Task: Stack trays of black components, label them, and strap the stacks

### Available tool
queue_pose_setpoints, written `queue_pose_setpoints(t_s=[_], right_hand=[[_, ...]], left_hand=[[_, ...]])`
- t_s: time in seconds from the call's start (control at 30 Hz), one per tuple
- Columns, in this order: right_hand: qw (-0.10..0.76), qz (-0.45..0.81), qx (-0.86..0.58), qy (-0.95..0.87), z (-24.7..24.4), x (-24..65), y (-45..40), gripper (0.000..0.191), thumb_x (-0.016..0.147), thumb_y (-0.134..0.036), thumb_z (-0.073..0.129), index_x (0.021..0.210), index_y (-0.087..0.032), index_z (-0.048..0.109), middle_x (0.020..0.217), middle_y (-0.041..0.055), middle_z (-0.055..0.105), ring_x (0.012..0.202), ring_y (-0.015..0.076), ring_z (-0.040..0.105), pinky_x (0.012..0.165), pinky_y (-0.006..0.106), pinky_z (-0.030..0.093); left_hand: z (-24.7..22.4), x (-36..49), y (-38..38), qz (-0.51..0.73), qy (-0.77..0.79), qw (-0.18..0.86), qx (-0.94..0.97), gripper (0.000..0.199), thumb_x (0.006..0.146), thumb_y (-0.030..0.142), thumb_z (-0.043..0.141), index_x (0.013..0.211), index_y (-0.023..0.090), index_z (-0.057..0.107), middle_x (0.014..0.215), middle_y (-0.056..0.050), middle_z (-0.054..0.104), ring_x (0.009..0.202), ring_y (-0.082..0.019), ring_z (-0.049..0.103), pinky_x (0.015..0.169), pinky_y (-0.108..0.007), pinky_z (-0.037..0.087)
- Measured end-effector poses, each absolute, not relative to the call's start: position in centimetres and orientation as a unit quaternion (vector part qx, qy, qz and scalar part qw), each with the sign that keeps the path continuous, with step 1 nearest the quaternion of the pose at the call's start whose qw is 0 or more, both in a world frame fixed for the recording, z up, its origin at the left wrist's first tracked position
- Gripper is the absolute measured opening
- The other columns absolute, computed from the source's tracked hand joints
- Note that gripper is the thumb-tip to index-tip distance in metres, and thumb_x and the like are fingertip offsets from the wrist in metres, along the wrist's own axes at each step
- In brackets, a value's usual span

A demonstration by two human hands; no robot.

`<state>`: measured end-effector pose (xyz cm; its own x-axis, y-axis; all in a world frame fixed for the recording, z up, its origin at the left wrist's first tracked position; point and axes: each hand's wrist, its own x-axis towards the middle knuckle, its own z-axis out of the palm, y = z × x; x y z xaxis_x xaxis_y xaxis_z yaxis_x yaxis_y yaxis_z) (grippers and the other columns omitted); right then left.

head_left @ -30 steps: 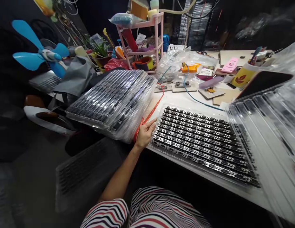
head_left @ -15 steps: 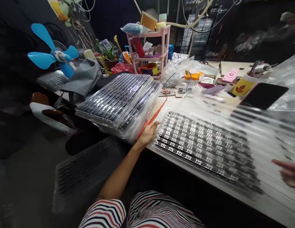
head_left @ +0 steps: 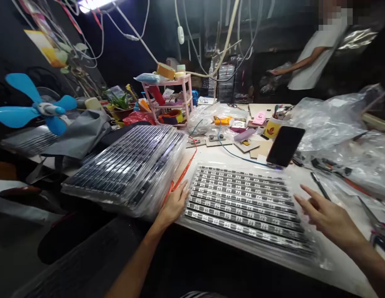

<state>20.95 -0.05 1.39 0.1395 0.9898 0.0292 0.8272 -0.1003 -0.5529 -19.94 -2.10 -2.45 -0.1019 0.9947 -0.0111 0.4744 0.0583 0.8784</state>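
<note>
A clear plastic tray point(head_left: 242, 198) with rows of dark and silver parts lies on the white table in front of me. My left hand point(head_left: 175, 203) is at the tray's left edge, and whether its fingers grip the edge is hard to see. To the right of the tray, my right hand point(head_left: 323, 211) hovers with fingers apart and nothing in them. Stacked trays of dark strips point(head_left: 127, 165) stand left of my left hand, and a red ribbon point(head_left: 183, 176) runs beside them.
A phone point(head_left: 285, 145) leans upright behind the tray, beside a yellow and white cup point(head_left: 272, 127). A pink shelf point(head_left: 167, 99) stands at the back. Scissors point(head_left: 377, 227) and plastic bags point(head_left: 335, 116) are at right. A blue fan point(head_left: 45, 108) is far left. A person point(head_left: 316, 54) stands behind.
The view has tilted up and turned right, bringing a person into sight. My right hand has come in further from the right edge, nearer the tray. My left hand stays by the tray's left edge.
</note>
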Motion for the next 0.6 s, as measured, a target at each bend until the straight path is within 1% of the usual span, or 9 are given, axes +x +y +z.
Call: queue_pose_setpoints(t_s=[0.03, 0.07, 0.13, 0.2, 0.27, 0.33, 0.47, 0.6], right_hand=[[0.198, 0.118, -0.717, -0.658, 1.1, 21.1, -0.1, 0.062, 0.084, -0.057, 0.041, 0.129, -0.017, 0.053, 0.087, 0.0112, 0.066, 0.063, 0.0261, 0.064, 0.057, 0.043, 0.054], [0.177, 0.088, -0.706, -0.68, 0.9, 21.1, -0.3, 0.057, 0.087, -0.053, 0.035, 0.127, -0.017, 0.055, 0.102, 0.0134, 0.064, 0.072, 0.0264, 0.065, 0.066, 0.044, 0.055], [0.162, 0.09, -0.651, -0.736, 0.9, 20.8, -0.6, 0.05, 0.091, -0.041, 0.03, 0.13, -0.019, 0.052, 0.131, 0.0136, 0.049, 0.095, 0.0258, 0.063, 0.082, 0.042, 0.053], [0.152, 0.119, -0.586, -0.787, 1.0, 20.5, -0.8, 0.047, 0.092, -0.03, 0.031, 0.135, -0.022, 0.046, 0.144, 0.01, 0.037, 0.115, 0.0239, 0.054, 0.094, 0.037, 0.048], [0.135, 0.135, -0.552, -0.811, 0.8, 20.7, -0.8, 0.049, 0.091, -0.027, 0.036, 0.14, -0.023, 0.039, 0.148, 0.0076, 0.031, 0.126, 0.0232, 0.044, 0.101, 0.036, 0.043], [0.127, 0.136, -0.539, -0.821, 0.4, 21.5, -0.5, 0.051, 0.091, -0.027, 0.04, 0.141, -0.026, 0.036, 0.148, 0.0066, 0.031, 0.128, 0.0229, 0.042, 0.103, 0.038, 0.041], [0.156, 0.13, -0.489, -0.848, -0.6, 24.3, 0.3, 0.049, 0.093, -0.027, 0.037, 0.141, -0.031, 0.036, 0.148, 0.0039, 0.033, 0.131, 0.0222, 0.038, 0.105, 0.042, 0.038], [0.157, 0.155, -0.478, -0.85, -1.1, 26.5, 0.7, 0.054, 0.09, -0.039, 0.045, 0.142, -0.036, 0.03, 0.149, 0.0011, 0.028, 0.132, 0.0249, 0.035, 0.104, 0.045, 0.037]], left_hand=[[-2.6, -19.9, -2.1, 0.371, 0.64, 0.299, 0.603, 0.048, 0.086, 0.032, 0.046, 0.131, 0.014, 0.05, 0.116, -0.012, 0.063, 0.107, -0.023, 0.058, 0.098, -0.039, 0.042], [-2.7, -19.9, -2.1, 0.367, 0.633, 0.263, 0.628, 0.047, 0.087, 0.03, 0.043, 0.132, 0.016, 0.049, 0.119, -0.011, 0.061, 0.11, -0.022, 0.056, 0.1, -0.04, 0.041], [-3.1, -19.8, -1.9, 0.359, 0.613, 0.213, 0.67, 0.044, 0.088, 0.026, 0.039, 0.13, 0.019, 0.051, 0.125, -0.01, 0.057, 0.116, -0.021, 0.053, 0.103, -0.039, 0.04], [-3.4, -19.6, -1.6, 0.339, 0.6, 0.183, 0.701, 0.042, 0.089, 0.023, 0.036, 0.127, 0.02, 0.054, 0.135, -0.008, 0.049, 0.125, -0.02, 0.046, 0.108, -0.039, 0.036], [-3.6, -19.4, -1.1, 0.309, 0.595, 0.173, 0.722, 0.045, 0.089, 0.019, 0.034, 0.131, 0.02, 0.05, 0.143, -0.006, 0.042, 0.131, -0.019, 0.039, 0.111, -0.039, 0.031], [-3.8, -19.3, -0.8, 0.288, 0.595, 0.171, 0.731, 0.048, 0.088, 0.017, 0.033, 0.135, 0.019, 0.045, 0.144, -0.005, 0.041, 0.133, -0.018, 0.037, 0.113, -0.039, 0.029], [-4.2, -19.6, -2.4, 0.282, 0.575, 0.169, 0.749, 0.05, 0.087, 0.017, 0.034, 0.134, 0.019, 0.047, 0.142, -0.005, 0.044, 0.13, -0.018, 0.041, 0.11, -0.036, 0.033], [-4.9, -19.3, -7.2, 0.294, 0.517, 0.13, 0.793, 0.058, 0.086, 0.009, 0.028, 0.14, 0.026, 0.037, 0.145, -0.003, 0.039, 0.132, -0.017, 0.038, 0.109, -0.036, 0.034]])
